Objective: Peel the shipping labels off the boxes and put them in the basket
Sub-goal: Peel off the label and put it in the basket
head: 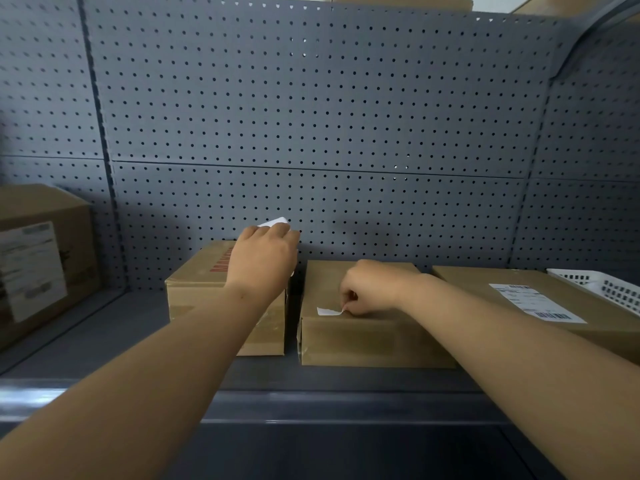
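White label remnant (329, 311) is lying on top of the middle box (363, 327), its right end being pinched by the right hand (372, 289). Beside it, the left hand (265, 259) is hovering over the left box (207, 289), fingers closed on a peeled white label (275, 222). Farther right, a flat box (485, 289) is carrying an intact shipping label (535, 303), with the white basket (602, 287) sitting on its far end.

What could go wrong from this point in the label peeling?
The right hand pinches only a thin white strip on the middle box; it may tear again, leaving residue. The left hand holds a peeled label piece that could stick to its fingers. The basket sits far right, beyond another labelled box.
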Motion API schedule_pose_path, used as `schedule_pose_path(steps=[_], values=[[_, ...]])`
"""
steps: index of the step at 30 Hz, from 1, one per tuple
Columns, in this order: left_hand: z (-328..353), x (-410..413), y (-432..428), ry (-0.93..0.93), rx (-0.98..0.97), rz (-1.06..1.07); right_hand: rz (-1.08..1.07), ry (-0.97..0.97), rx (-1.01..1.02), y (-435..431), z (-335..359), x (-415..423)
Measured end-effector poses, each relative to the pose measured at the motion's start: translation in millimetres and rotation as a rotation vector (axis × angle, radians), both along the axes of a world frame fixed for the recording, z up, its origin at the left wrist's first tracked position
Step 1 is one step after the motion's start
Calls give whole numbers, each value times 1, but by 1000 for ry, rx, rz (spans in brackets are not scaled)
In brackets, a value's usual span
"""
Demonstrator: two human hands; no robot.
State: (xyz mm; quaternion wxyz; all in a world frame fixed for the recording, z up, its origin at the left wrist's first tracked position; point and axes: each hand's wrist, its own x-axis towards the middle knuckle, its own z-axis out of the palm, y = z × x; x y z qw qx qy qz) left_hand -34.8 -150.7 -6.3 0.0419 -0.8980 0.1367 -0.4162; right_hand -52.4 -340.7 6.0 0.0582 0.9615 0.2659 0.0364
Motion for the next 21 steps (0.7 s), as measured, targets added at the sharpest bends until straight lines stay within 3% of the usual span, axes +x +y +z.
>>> schedule_pose_path(steps=[21], values=[[-4,-8,5,16,-19,-34,-25,22,221,11,2,1]])
